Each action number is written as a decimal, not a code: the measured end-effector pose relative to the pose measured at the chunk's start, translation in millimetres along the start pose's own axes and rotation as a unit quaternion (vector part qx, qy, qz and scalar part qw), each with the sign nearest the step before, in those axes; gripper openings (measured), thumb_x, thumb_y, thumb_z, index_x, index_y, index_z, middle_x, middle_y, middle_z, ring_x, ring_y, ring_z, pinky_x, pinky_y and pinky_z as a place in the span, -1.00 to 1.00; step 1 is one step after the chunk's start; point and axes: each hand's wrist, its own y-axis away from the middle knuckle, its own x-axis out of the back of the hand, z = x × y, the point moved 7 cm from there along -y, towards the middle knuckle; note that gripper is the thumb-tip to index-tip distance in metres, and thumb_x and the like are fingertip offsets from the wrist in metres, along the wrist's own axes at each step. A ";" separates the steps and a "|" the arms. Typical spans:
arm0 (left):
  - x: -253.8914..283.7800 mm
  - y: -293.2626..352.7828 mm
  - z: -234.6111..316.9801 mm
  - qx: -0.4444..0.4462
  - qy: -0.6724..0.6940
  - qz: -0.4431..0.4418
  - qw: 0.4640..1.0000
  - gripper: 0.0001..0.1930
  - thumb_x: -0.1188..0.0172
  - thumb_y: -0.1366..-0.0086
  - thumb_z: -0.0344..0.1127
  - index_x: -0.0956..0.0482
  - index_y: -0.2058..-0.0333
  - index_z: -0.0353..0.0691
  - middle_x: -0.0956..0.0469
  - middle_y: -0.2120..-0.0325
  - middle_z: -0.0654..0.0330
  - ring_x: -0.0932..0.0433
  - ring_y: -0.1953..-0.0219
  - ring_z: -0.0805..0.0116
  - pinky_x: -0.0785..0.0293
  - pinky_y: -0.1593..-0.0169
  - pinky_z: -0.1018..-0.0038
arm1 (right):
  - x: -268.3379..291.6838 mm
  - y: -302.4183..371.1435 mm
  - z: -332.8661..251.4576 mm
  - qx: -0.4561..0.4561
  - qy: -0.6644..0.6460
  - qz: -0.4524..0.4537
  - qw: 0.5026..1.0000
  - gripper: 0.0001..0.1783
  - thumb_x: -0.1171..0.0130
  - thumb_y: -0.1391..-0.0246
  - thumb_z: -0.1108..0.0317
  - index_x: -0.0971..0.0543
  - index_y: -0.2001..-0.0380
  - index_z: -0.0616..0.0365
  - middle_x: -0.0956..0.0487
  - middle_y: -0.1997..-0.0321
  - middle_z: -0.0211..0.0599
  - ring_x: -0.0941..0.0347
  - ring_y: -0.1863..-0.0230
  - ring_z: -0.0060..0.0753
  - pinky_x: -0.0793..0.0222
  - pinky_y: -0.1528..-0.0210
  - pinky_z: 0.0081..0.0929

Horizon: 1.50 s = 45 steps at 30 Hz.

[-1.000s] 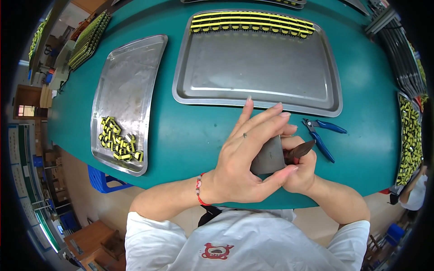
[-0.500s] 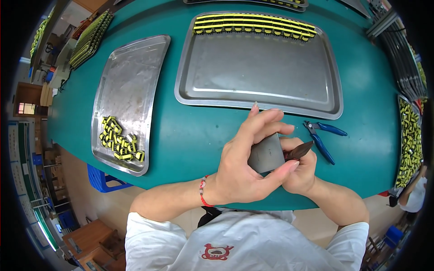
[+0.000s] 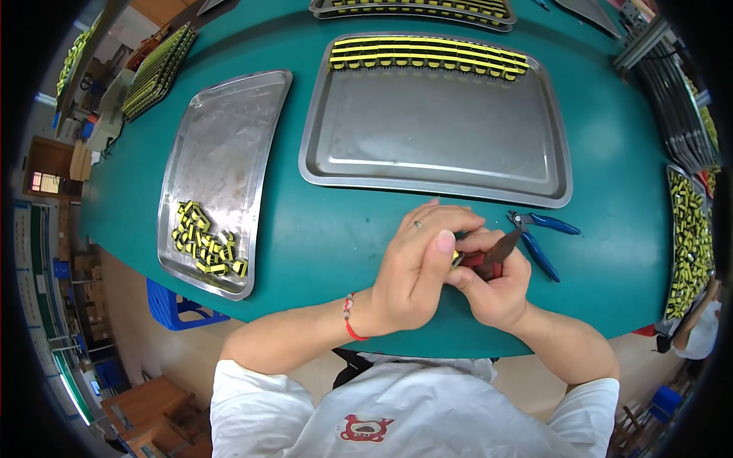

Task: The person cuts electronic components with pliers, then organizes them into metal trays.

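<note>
My left hand point(image 3: 416, 267) is closed, its fingers bent toward my right hand in front of my body. Between the two hands peeks a small yellow-and-black part point(image 3: 457, 258), mostly hidden by my left fingers. My right hand point(image 3: 496, 298) grips a dark brown pointed tool point(image 3: 504, 246) with red on its handle; its tip points up and away. Just beyond that hand lie blue-handled cutters point(image 3: 524, 223), jaws toward my hands. The large metal tray point(image 3: 443, 130) ahead carries rows of yellow-and-black parts point(image 3: 427, 58) along its far edge.
At left a narrower metal tray point(image 3: 221, 137) holds a loose pile of yellow-and-black parts point(image 3: 205, 240). Many more parts point(image 3: 689, 244) fill a tray at the right edge, near stacked trays point(image 3: 670, 99). A blue stool point(image 3: 172, 309) stands beside the green table point(image 3: 343, 221). Another person point(image 3: 701, 324) is at far right.
My left hand has turned and its fingers have curled in. The grey flat-faced piece seen between my hands is out of sight, and the yellow-and-black part now shows there.
</note>
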 end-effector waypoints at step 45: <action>27.5 -12.9 7.5 -0.007 -0.018 0.100 0.995 -0.69 -0.24 -0.25 -0.55 -0.49 0.03 -0.41 -0.51 0.20 0.14 -0.49 0.27 0.51 -0.44 0.23 0.63 | 15.0 -11.4 -41.6 0.116 0.056 0.025 0.991 -0.61 -0.05 0.01 0.68 -0.40 0.07 0.21 -0.52 0.25 -0.09 -0.49 0.41 -0.42 -0.41 0.44 -0.52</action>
